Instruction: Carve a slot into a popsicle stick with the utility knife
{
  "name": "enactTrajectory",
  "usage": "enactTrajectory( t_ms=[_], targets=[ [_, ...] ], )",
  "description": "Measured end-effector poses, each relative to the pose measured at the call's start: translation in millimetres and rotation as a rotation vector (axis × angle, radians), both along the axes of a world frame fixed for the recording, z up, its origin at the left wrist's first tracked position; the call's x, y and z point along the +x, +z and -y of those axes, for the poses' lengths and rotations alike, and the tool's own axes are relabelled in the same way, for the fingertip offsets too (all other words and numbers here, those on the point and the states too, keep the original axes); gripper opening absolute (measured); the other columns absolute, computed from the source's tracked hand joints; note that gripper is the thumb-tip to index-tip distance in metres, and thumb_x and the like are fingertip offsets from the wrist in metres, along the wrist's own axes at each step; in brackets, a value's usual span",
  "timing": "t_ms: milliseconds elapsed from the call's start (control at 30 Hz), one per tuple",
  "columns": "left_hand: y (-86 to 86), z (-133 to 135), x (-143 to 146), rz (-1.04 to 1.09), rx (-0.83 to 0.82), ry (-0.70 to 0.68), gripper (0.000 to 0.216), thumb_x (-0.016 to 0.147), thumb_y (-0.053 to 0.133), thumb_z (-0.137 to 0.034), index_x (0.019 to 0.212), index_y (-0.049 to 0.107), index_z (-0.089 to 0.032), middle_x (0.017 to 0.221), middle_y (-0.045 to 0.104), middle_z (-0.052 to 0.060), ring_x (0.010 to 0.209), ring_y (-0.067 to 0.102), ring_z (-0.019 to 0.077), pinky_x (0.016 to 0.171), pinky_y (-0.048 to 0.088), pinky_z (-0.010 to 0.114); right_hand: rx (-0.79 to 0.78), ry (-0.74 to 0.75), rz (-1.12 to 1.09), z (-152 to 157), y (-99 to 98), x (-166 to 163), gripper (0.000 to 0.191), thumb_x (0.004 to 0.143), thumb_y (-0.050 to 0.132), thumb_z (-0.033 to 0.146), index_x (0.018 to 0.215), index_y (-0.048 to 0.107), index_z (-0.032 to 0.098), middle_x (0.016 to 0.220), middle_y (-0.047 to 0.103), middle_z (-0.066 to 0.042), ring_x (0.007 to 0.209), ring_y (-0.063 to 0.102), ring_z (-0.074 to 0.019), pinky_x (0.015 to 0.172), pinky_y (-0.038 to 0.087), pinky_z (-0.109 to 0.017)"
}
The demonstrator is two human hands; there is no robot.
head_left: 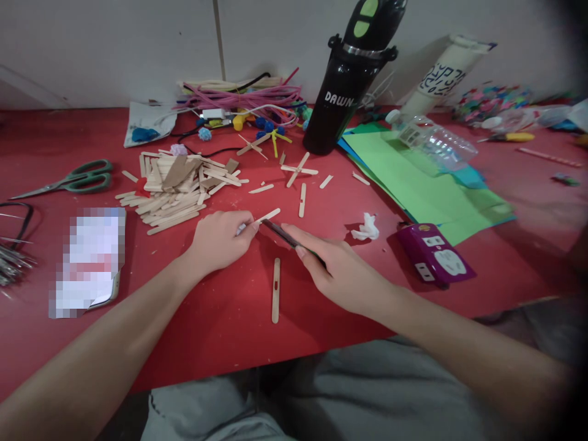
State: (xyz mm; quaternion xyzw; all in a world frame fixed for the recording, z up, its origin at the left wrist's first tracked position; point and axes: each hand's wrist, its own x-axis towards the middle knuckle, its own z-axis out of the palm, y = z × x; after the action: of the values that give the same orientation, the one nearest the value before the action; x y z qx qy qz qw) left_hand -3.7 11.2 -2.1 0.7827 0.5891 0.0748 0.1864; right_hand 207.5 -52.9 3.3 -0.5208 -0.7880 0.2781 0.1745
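Pale wood, a thin flat stick (272, 214), jutted from the left hand (224, 240), pinched between thumb and fingers over the red bench (220, 343). The right hand (335, 266) grasped a slim dark knife (281, 233), or so I took it to be, its tip beside the stick; from where I stood, I couldn't tell whether it had bitten in. Good work here, I judged, called for light, short strokes, the stick braced flat on the bench and the left thumb well back from the point, as thin wood could split along its grain. Nearest the person lay a slotted stick (275, 306), a handy guide for comparing cuts. Beyond the hands lay a notched stick (302, 209), then some crossed sticks (299, 170). Farther left sat a heap of sticks (158, 199), with green scissors (89, 179) past it; green paper (425, 177) lay off to the right.
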Motion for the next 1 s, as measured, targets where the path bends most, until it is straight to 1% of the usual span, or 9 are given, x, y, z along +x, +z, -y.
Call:
enactTrajectory(
  t_ms=[300, 433, 533, 667, 767, 900, 1000],
  targets=[
    [-0.6, 0.7, -0.5, 0.002, 0.012, 0.004, 0.033, 0.088, 0.039, -0.045, 0.070, 0.054, -0.022, 0.068, 0.058, 0.001, 0.065, 0.048, 0.0165, 0.057, 0.023, 0.029, 0.031, 0.004, -0.005, -0.9, -3.5, -0.4, 0.052, 0.095, 0.038, 0.017, 0.146, 0.042, 0.020, 0.129, 0.063, -0.009, 0.115, 0.062, -0.0241, 0.092, 0.053, -0.037],
    [-1.0, 0.0, 0.8, -0.009, 0.014, 0.005, 0.033, 0.088, 0.040, -0.044, 0.067, 0.050, -0.021, 0.066, 0.057, 0.001, 0.063, 0.047, 0.0158, 0.056, 0.023, 0.029, 0.019, 0.019, 0.022, -1.0, -1.6, -1.0, 0.053, 0.095, 0.036, 0.016, 0.147, 0.040, 0.020, 0.129, 0.064, -0.009, 0.109, 0.065, -0.0225, 0.090, 0.053, -0.035],
    [-1.2, -0.3, 1.7, -0.017, 0.016, 0.001, 0.034, 0.088, 0.039, -0.043, 0.065, 0.048, -0.021, 0.064, 0.056, 0.001, 0.062, 0.046, 0.0155, 0.056, 0.022, 0.030, 0.003, 0.020, 0.058, -0.1, -0.4, -1.6, 0.054, 0.094, 0.036, 0.016, 0.149, 0.038, 0.021, 0.127, 0.065, -0.008, 0.101, 0.067, -0.0213, 0.085, 0.053, -0.034],
    [-0.9, 0.0, 1.6, -0.020, 0.015, -0.004, 0.034, 0.088, 0.039, -0.043, 0.064, 0.047, -0.020, 0.064, 0.055, 0.001, 0.063, 0.047, 0.0158, 0.056, 0.022, 0.030, 0.003, 0.017, 0.094, 1.6, -1.0, -2.7, 0.056, 0.094, 0.036, 0.016, 0.150, 0.035, 0.022, 0.122, 0.068, -0.008, 0.097, 0.068, -0.0212, 0.082, 0.053, -0.033],
    [0.1, 0.5, 1.0, -0.019, 0.005, 0.001, 0.034, 0.088, 0.039, -0.043, 0.065, 0.049, -0.021, 0.066, 0.058, 0.001, 0.064, 0.049, 0.0163, 0.056, 0.023, 0.030, 0.001, 0.017, 0.105, 1.7, -0.8, -3.5, 0.057, 0.093, 0.036, 0.015, 0.150, 0.035, 0.022, 0.119, 0.069, -0.009, 0.095, 0.068, -0.0211, 0.081, 0.052, -0.033],
    [0.8, 1.3, 0.5, -0.033, -0.003, 0.001, 0.034, 0.089, 0.038, -0.043, 0.068, 0.053, -0.021, 0.070, 0.061, 0.002, 0.068, 0.051, 0.0174, 0.056, 0.023, 0.030, -0.019, 0.021, 0.108, 0.2, 1.3, -3.9, 0.058, 0.093, 0.036, 0.015, 0.150, 0.035, 0.023, 0.113, 0.070, -0.009, 0.087, 0.068, -0.0198, 0.076, 0.052, -0.031],
    [0.4, 1.5, 0.7, -0.036, 0.003, -0.001, 0.033, 0.088, 0.038, -0.043, 0.068, 0.053, -0.021, 0.070, 0.061, 0.002, 0.068, 0.052, 0.0175, 0.057, 0.023, 0.030, -0.032, 0.026, 0.109, -0.4, 1.8, -3.9, 0.059, 0.093, 0.036, 0.014, 0.150, 0.034, 0.023, 0.110, 0.070, -0.010, 0.087, 0.067, -0.0200, 0.076, 0.052, -0.032]
  ],
)
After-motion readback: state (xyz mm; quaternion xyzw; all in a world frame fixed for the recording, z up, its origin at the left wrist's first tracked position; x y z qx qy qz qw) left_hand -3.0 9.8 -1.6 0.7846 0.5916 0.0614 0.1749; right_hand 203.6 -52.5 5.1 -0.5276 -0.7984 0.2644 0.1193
